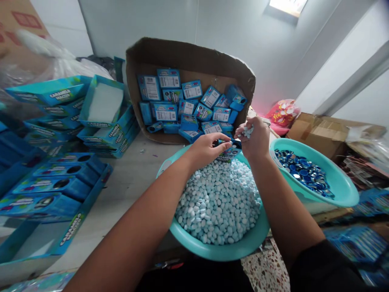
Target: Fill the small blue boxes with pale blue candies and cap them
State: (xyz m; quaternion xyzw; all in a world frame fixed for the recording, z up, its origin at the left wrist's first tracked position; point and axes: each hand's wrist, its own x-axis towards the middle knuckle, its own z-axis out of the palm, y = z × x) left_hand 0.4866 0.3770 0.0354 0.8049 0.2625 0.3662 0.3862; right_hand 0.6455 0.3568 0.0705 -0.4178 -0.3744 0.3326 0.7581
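Note:
My left hand (205, 150) grips a small blue candy box (229, 154) over the far rim of a turquoise basin (219, 253). My right hand (257, 138) is curled around a handful of pale candies (247, 132), just to the right of that box. Below both hands, a heap of pale blue and white candies (215, 202) fills the basin. Behind them a brown carton (188, 52) lies tipped towards me, with several blue candy boxes (165, 111) inside. Part of the held box is hidden by my fingers.
At right, a second turquoise basin (343, 182) holds blue and silver round caps (306, 172). Stacked blue display trays (106, 134) stand at left, near a tray of boxes with round holes (57, 184). A cardboard box (319, 129) sits at the back right.

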